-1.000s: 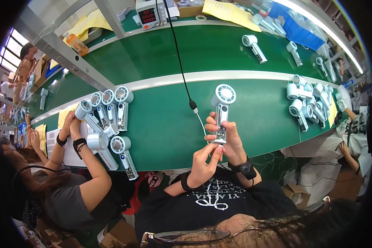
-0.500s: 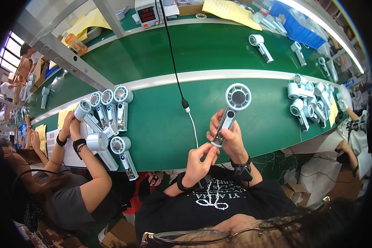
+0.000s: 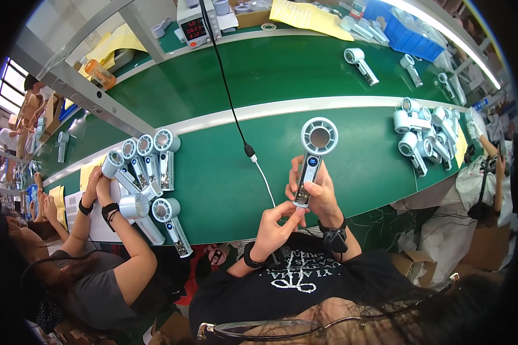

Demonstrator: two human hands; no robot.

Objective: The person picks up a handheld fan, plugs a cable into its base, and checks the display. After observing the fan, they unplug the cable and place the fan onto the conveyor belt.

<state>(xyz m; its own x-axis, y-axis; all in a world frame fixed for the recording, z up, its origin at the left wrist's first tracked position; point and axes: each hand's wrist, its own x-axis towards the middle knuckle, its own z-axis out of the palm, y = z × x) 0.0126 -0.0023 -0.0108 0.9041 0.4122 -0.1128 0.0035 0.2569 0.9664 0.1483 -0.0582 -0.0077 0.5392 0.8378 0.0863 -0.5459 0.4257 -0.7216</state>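
The handheld fan [image 3: 310, 172] is in front of me, raised above the green surface [image 3: 213, 190], with its handle inside my right hand [image 3: 324, 198]. This hand is closed around the handle: the fingers curl behind it to its left side, and my thumb presses on the front. The long axis of the fan points away from me and leans a little to the right, so the round head is at the far end and the base of the handle is the part closest to my body. This base lies just beyond the fingertips of my left hand [image 3: 275, 232], up and to the right of its palm; at the base, the left hand is the nearer one. My left thumb and finger are pinched together there, as I judge, on the end of the white cable [image 3: 263, 177], which comes from the far left and goes behind these fingers. The plug itself is hidden, so I cannot tell how deep it sits

As for its look, the fan is pale blue-grey, with a ring of openings around a darker middle. The handle front has a small dark display, lit in blue, and near the base a clear window shows inner parts
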